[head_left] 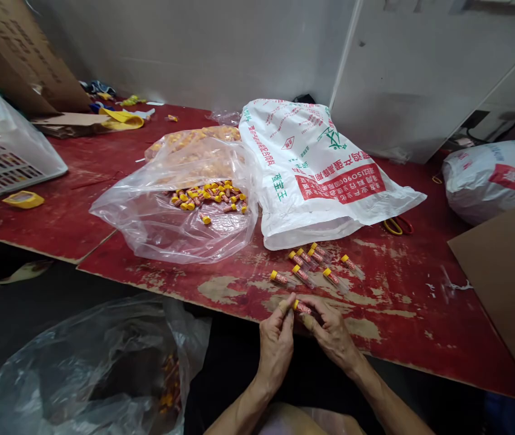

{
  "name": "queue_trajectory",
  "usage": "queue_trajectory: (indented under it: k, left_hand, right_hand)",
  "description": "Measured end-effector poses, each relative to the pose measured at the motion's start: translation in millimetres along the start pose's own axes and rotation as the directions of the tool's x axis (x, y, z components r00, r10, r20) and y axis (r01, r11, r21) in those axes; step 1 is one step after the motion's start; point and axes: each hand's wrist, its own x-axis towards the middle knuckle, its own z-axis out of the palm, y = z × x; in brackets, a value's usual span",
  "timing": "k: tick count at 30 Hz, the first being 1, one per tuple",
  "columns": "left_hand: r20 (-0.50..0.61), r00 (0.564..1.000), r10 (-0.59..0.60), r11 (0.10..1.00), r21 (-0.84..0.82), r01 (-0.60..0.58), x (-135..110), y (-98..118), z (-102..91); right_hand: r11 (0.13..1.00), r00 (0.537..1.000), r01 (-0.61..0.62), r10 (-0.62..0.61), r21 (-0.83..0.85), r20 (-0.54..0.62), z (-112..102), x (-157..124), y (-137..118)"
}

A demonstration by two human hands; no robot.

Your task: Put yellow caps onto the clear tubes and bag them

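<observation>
My left hand (276, 342) and my right hand (329, 331) meet at the front edge of the red table (402, 314). Together they pinch one small clear tube with a yellow cap (301, 307); the left fingertips are on the cap end, the right fingers on the body. Just beyond them several more yellow-capped tubes (314, 266) lie loose on the table. Further back an open clear plastic bag (171, 217) holds a heap of the same tubes (210, 196).
A white printed sack (312, 169) lies behind the loose tubes, with scissors (397, 226) beside it. A white basket (3, 157) stands far left, cardboard (506, 284) at right, another sack (493, 178) far right. A clear bag (89, 368) hangs below the table edge.
</observation>
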Motion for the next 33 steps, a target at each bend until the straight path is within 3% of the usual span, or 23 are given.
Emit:
queue_trajectory:
  k: [3,6,9,11,12,14,16,17,18,19,21,22,24,28,33]
  left_hand:
    - [0.079,0.997,0.007,1.0,0.027,-0.009,-2.1,-3.8,1.1]
    - [0.161,0.987,0.008,0.999,0.039,-0.014,0.9,-3.5,2.2]
    - [0.212,0.976,0.045,0.998,0.028,-0.052,6.1,-0.1,4.1]
    - [0.178,0.983,0.052,0.999,-0.01,-0.051,8.5,0.9,5.1]
    - [0.141,0.989,0.039,0.999,-0.032,-0.034,9.3,0.4,5.1]
    - [0.066,0.998,-0.016,0.997,-0.074,0.021,10.8,-2.6,3.5]
    - [0.026,0.997,-0.071,0.99,-0.12,0.074,12.7,-6.6,0.4]
    - [0.018,0.996,-0.092,0.985,-0.144,0.093,13.8,-8.4,-1.3]
    - [0.014,0.994,-0.106,0.98,-0.167,0.107,14.7,-9.8,-2.7]
    - [0.01,0.993,-0.114,0.976,-0.185,0.114,15.4,-10.5,-3.8]
    - [0.006,0.993,-0.117,0.975,-0.191,0.116,15.9,-10.7,-4.6]
    - [0.007,0.993,-0.114,0.977,-0.18,0.113,15.6,-10.4,-4.5]
    - [0.015,0.995,-0.1,0.985,-0.141,0.101,14.4,-9.9,-3.9]
    - [0.035,0.996,-0.08,0.995,-0.053,0.082,12.9,-12.6,-3.3]
    - [0.054,0.993,-0.108,0.994,0.028,0.107,17.2,-20.6,-1.4]
  right_hand:
    - [0.997,0.992,-0.069,0.07,0.013,-0.105,5.6,-4.0,-0.8]
    - [0.955,0.961,-0.199,0.234,0.221,-0.145,12.8,-4.3,3.2]
    - [0.741,0.898,-0.358,0.439,0.568,-0.007,12.0,-1.9,9.4]
    - [0.588,0.854,-0.453,0.503,0.67,0.136,2.0,-1.8,12.6]
    - [0.572,0.84,-0.486,0.515,0.661,0.171,-6.2,-2.7,13.5]
    - [0.703,0.853,-0.502,0.5,0.503,0.152,-28.2,-5.3,13.5]
    - [0.905,0.91,-0.414,0.408,0.101,0.076,-52.5,-6.7,10.4]
    - [0.928,0.936,-0.332,0.346,-0.168,0.065,-63.2,-6.2,7.7]
    - [0.866,0.946,-0.249,0.313,-0.433,0.081,-71.6,-4.8,4.3]
    - [0.739,0.941,-0.176,0.321,-0.651,0.11,-77.3,-2.6,0.3]
    - [0.455,0.896,-0.053,0.415,-0.889,0.159,-80.7,3.7,-8.2]
    - [0.362,0.867,-0.011,0.468,-0.932,0.171,-79.3,7.2,-12.0]
    - [0.299,0.826,0.041,0.527,-0.953,0.201,-74.4,13.4,-17.4]
    - [0.326,0.796,0.083,0.547,-0.942,0.26,-68.4,17.0,-14.0]
    - [0.299,0.78,0.06,0.582,-0.952,0.231,-64.2,10.3,2.9]
